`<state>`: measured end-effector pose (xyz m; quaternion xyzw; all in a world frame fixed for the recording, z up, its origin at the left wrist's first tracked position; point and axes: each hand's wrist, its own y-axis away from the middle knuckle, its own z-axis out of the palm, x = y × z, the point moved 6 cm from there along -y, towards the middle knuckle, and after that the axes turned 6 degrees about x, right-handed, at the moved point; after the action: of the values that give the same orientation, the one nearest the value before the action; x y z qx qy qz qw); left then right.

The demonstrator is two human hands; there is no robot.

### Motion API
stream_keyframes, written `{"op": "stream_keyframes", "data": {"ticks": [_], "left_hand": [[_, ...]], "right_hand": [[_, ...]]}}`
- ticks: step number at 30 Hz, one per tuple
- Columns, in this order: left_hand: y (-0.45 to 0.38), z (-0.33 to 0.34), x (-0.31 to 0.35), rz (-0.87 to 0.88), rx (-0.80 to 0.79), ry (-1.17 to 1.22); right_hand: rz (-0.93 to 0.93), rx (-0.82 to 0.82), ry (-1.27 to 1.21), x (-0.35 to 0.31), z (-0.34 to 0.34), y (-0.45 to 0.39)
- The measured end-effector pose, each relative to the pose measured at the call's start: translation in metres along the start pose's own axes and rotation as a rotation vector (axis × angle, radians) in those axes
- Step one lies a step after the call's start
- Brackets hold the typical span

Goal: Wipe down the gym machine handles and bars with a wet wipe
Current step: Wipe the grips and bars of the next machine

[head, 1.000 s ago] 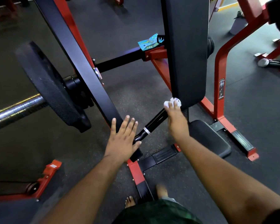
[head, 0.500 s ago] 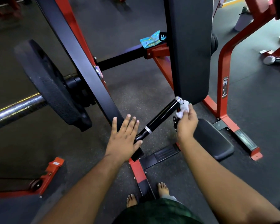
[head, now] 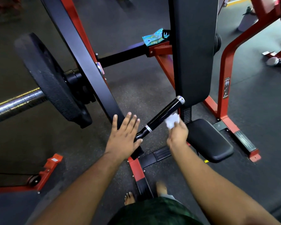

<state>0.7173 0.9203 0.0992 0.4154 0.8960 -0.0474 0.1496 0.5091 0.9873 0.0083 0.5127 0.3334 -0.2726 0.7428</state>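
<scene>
Right hand (head: 177, 135) pinching a crumpled white wet wipe (head: 172, 120), fingers curled round it, wipe pressed against the lower side of the glossy black handle (head: 162, 116). Handle slanting up to the right, from a chrome ring (head: 148, 128) near its lower end to a chrome cap (head: 180, 99) touching the bottom edge of the tall black back pad (head: 193, 51). Left hand (head: 124, 138) spread flat, fingers straight and slightly apart, palm resting on the lower end of the black lever arm (head: 81, 51), thumb lying over the base of the handle. Black weight plate (head: 50, 80) mounted on the far side of that arm, on a chrome bar (head: 15, 103) running off to the left edge. Black seat pad (head: 209, 140) just to the right of the right hand, low over the floor. Teal wipe packet (head: 152, 38) lying on the red frame bracket (head: 159, 49) beside the back pad. Bare feet (head: 130, 198) on the dark rubber floor (head: 136, 95), either side of the red and black base rail (head: 139, 177).
</scene>
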Motion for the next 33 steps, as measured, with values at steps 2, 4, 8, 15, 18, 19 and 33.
{"op": "stream_keyframes", "data": {"ticks": [2, 4, 8, 15, 18, 19, 33], "left_hand": [[0.0, 0.001, 0.0, -0.003, 0.006, -0.003], [0.0, 0.0, 0.0, -0.004, 0.002, -0.008], [0.0, 0.0, 0.001, -0.006, 0.008, -0.006], [0.001, 0.0, 0.0, -0.004, 0.016, -0.01], [0.001, 0.0, 0.0, -0.006, 0.022, 0.007], [0.001, 0.0, 0.0, -0.007, 0.021, 0.009], [0.001, -0.002, 0.0, -0.007, 0.034, -0.008]], "right_hand": [[-0.093, 0.0, -0.041, -0.029, 0.017, -0.016], [-0.165, 0.011, 0.009, -0.039, 0.031, -0.012], [-0.183, 0.022, 0.158, -0.003, 0.023, 0.027], [-0.184, -0.093, 0.311, 0.018, -0.008, 0.035], [-0.642, 0.041, 0.572, -0.059, 0.005, 0.015], [-0.773, 0.006, 0.667, -0.074, 0.017, 0.014], [-1.417, -0.6, 1.258, -0.019, 0.024, 0.038]]}}
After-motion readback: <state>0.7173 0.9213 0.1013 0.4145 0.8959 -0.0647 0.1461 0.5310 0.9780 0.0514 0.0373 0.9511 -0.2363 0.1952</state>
